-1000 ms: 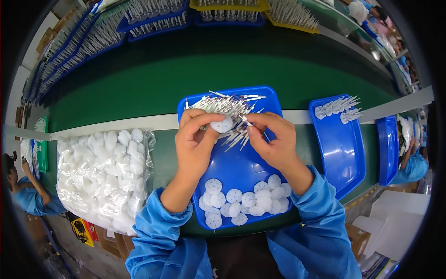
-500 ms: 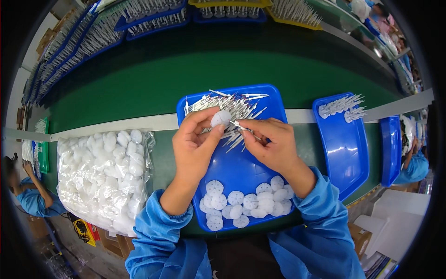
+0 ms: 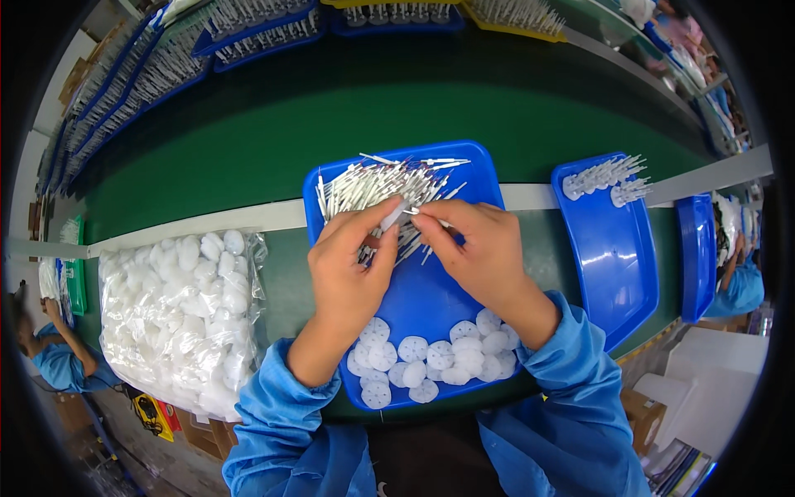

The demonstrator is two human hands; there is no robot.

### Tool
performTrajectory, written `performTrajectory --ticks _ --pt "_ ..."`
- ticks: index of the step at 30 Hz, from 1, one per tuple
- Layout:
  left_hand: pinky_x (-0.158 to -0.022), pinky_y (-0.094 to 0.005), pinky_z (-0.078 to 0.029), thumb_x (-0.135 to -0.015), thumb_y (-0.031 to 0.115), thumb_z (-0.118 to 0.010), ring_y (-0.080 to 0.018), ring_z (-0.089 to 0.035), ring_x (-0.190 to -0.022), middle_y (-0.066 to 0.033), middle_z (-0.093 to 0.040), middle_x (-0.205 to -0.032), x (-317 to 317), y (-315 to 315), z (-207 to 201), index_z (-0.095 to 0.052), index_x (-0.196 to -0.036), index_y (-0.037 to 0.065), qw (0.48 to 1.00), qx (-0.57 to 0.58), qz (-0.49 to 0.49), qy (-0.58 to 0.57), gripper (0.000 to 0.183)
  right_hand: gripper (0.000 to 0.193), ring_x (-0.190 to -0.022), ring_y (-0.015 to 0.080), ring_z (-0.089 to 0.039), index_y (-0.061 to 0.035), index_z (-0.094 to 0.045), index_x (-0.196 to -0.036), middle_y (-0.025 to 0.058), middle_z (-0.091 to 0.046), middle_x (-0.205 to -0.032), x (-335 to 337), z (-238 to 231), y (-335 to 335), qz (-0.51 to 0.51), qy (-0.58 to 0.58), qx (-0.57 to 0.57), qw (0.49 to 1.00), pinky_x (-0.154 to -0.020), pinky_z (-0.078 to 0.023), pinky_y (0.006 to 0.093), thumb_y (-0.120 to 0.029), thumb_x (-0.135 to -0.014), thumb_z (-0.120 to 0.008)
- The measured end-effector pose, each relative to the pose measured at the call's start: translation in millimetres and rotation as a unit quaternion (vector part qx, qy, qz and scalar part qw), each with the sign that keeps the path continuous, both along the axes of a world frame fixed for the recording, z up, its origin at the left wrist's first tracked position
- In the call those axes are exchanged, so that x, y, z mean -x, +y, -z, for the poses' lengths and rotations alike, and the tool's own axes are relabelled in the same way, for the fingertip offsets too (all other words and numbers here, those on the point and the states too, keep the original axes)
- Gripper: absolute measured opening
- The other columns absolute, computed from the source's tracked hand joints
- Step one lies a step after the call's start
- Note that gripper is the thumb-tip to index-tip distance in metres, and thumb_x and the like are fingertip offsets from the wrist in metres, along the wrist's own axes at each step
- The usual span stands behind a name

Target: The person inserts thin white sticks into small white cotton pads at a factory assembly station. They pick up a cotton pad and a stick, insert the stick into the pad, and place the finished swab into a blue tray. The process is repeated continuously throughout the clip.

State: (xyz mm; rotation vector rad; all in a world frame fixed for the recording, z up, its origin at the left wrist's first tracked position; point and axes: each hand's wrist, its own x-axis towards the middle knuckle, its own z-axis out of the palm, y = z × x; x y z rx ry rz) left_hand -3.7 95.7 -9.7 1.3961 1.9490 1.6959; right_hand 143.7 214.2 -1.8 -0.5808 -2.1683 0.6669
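Observation:
Over a blue tray, my left hand pinches a white plastic disc, tilted nearly edge-on. My right hand grips a thin white stick-like part between thumb and fingertips. The stick's tip meets the disc, or lies very close to it; the fingers partly cover the spot. A heap of similar white sticks fills the tray's far end behind my hands. Loose round white discs with small holes lie at its near end.
A clear bag of white discs stands on the left. To the right, another blue tray holds sticks standing upright on discs. Filled trays line the far side of the green bench. Other people's blue sleeves show at both edges.
The disc in my left hand has turned from showing its face to nearly edge-on. My right hand has brought the stick to the disc, and the hands are closer together.

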Motion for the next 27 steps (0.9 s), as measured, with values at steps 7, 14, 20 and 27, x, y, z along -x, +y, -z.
performTrajectory --ticks 7,14,20,27 --pt "-0.071 -0.0287 -0.061 -0.088 -0.005 -0.083 -0.018 -0.074 -0.081 -0.0113 -0.079 -0.101 -10.6 -4.6 -1.5 -0.079 -0.129 0.005 1.0 0.018 -0.014 -0.002 0.042 0.019 -0.067 0.0252 -0.075 -0.0066 -0.08 -0.105 0.0072 -0.08 -0.084 2.2 -3.4 5.7 -0.022 -0.01 -0.152 0.988 -0.065 -0.058 0.0359 -0.01 -0.087 -0.086" --pt "-0.078 -0.0283 -0.061 -0.088 -0.001 -0.087 -0.0191 -0.072 -0.108 -0.0104 -0.075 -0.125 0.9 -1.4 -1.0 -0.074 -0.137 0.007 0.985 0.002 0.077 -0.154 0.051 0.024 -0.078 0.0244 -0.076 -0.0076 -0.08 -0.113 0.0077 -0.079 -0.093 -3.9 -2.5 2.2 -0.049 0.038 0.101 0.993 -0.074 -0.06 0.0333 -0.007 -0.09 -0.084" --pt "-0.08 -0.0294 -0.06 -0.085 -0.002 -0.087 -0.0211 -0.07 -0.115 -0.0108 -0.071 -0.131 5.5 -0.9 -3.3 -0.072 -0.133 0.005 0.997 -0.023 0.072 -0.024 0.051 0.03 -0.092 0.0198 -0.073 -0.0043 -0.077 -0.12 0.0081 -0.077 -0.103 -1.1 -5.0 14.0 -0.132 0.092 0.151 0.975 -0.088 -0.058 0.032 -0.003 -0.09 -0.082" --pt "-0.077 -0.0302 -0.059 -0.081 -0.003 -0.087 -0.0229 -0.07 -0.111 -0.0104 -0.07 -0.13 -0.7 0.6 -10.3 -0.077 -0.124 0.006 0.997 -0.025 0.06 0.047 0.045 0.028 -0.092 0.0116 -0.07 -0.0015 -0.072 -0.119 0.0043 -0.074 -0.103 -7.1 4.7 9.2 -0.167 0.096 0.301 0.934 -0.086 -0.057 0.0294 -0.003 -0.093 -0.081"
